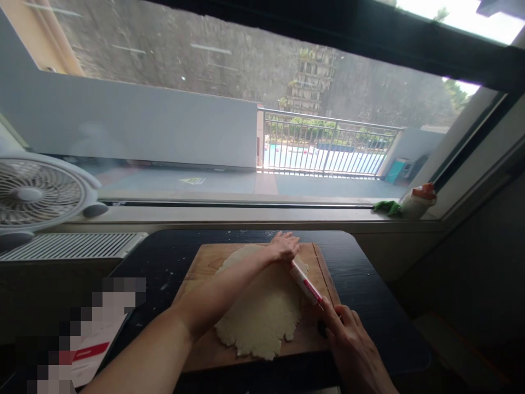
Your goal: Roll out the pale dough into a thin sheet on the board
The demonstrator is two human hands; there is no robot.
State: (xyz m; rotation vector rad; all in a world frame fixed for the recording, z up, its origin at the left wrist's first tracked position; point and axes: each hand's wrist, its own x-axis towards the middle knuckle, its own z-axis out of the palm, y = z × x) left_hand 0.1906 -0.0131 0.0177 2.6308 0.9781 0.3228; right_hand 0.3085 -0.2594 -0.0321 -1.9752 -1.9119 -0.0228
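Note:
A wide, flat sheet of pale dough (262,312) with ragged edges covers much of a wooden board (197,350). My left hand (286,246) reaches across to the far side of the board, fingers stretched out, beside the far end of a narrow tool in a white and red wrapper (307,283). The near end of that wrapped tool is in my right hand (350,334), whose fingers are closed round it at the board's right edge. The tool slants over the right edge of the dough.
The board lies on a dark table (369,295). A white fan (41,191) stands at the left by the window. On the sill at the right are a green cloth (388,207) and a jar-like container (416,203).

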